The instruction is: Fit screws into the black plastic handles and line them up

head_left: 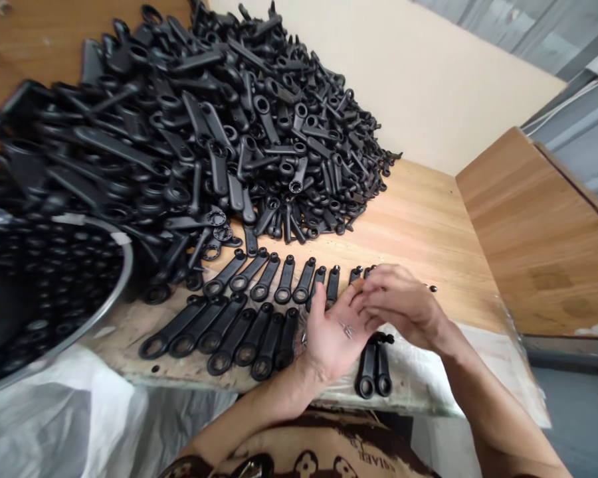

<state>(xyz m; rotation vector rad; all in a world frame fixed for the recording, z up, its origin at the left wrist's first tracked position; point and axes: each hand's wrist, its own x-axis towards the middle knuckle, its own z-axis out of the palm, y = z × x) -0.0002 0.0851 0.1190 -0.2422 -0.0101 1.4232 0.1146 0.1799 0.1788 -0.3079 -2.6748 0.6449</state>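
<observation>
My left hand (335, 342) is turned palm up over the front of the table, cupping a few small metal pins (347, 330). Its thumb stands up, apart from the fingers. Bent over the left fingertips is my right hand (403, 299), its fingers pressed together; whatever they may pinch is hidden. Around the hands lie black plastic handles with a ring at one end: a back row (284, 279), partly covered by my hands, and a front row (246, 335) to the left. Two more handles (373, 368) lie just below my right hand.
A large heap of black handles (259, 126) covers the back left of the wooden table (418, 212). At left stands a round tub (124, 265) of small black knobs. A wooden panel (543, 232) rises at right. A tiny dark piece (433, 289) lies beyond my right wrist.
</observation>
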